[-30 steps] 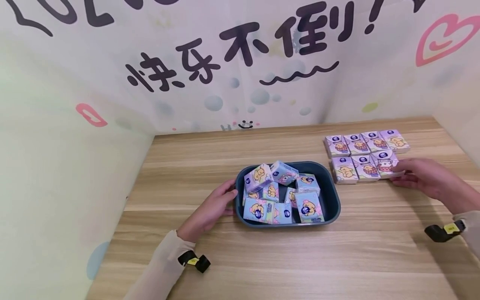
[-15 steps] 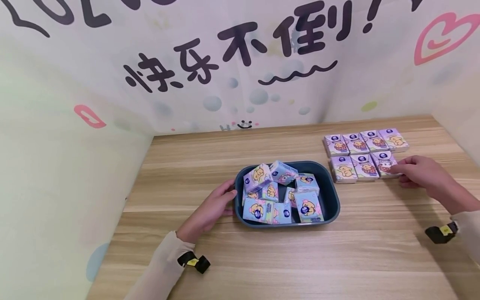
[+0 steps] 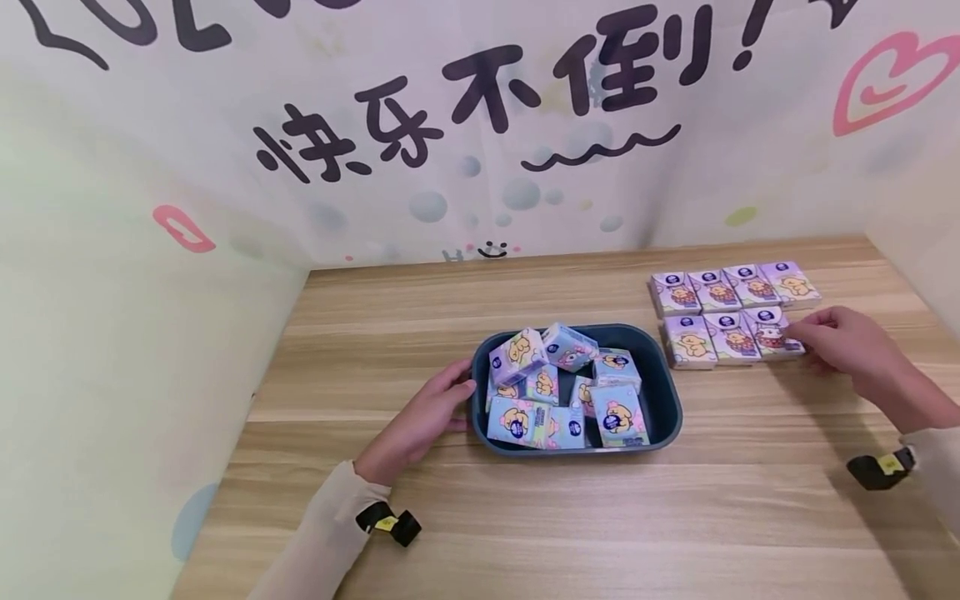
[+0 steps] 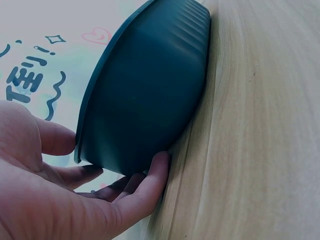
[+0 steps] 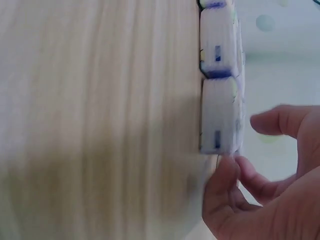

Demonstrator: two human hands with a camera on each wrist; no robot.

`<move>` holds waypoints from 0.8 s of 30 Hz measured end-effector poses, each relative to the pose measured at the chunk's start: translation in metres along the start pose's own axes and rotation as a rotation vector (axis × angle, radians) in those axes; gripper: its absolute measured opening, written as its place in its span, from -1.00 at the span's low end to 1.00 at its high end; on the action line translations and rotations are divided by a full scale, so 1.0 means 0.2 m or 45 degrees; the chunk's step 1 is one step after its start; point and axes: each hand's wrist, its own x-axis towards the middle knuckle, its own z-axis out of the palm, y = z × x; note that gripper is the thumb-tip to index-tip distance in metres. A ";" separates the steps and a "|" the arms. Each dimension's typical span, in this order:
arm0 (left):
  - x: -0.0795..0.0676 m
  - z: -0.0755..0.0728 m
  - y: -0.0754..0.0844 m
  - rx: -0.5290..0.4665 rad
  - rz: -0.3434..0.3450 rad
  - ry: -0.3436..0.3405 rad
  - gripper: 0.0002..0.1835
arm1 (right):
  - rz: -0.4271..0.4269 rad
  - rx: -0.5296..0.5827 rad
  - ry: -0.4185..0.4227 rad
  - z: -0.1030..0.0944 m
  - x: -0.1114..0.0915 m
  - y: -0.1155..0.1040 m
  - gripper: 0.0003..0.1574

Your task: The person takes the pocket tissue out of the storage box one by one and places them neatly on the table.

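I judge the step in hand to be the seating of the end packet, the rightmost of three in the front row on the counter. Directly behind it runs a back row of four packets, all set flat, faces up, in close alignment. My right hand is at the outer edge of the end packet; in the right wrist view one digit is apart from its top face and the others lie loosely bent at its end. I read this as no grip; whether those fingertips touch the packet I cannot tell. My left hand holds the near left end of the bin, thumb at the rim and fingers curled against the outer wall. The bin carries mostly blue packets, with one lilac packet tilted on top at its left rear. In my judgement the next move calls for clearing the right hand outward, without dragging the end packet out of line. If the lilac packet is to join the rows, pinch it by its sides and lift it straight up; the blue packets touching it could shift. Maintain the left hold throughout.
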 end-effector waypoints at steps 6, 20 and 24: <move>0.00 0.00 0.00 0.006 -0.002 0.002 -0.40 | -0.077 -0.102 0.152 0.04 -0.03 -0.15 -0.33; -0.01 0.02 0.03 0.023 -0.058 0.044 -0.41 | -0.330 -0.128 -0.057 0.29 -0.06 -0.60 -0.50; 0.00 0.02 0.02 0.026 -0.060 0.042 -0.41 | -0.390 -0.118 -0.125 0.38 -0.08 -0.73 -0.58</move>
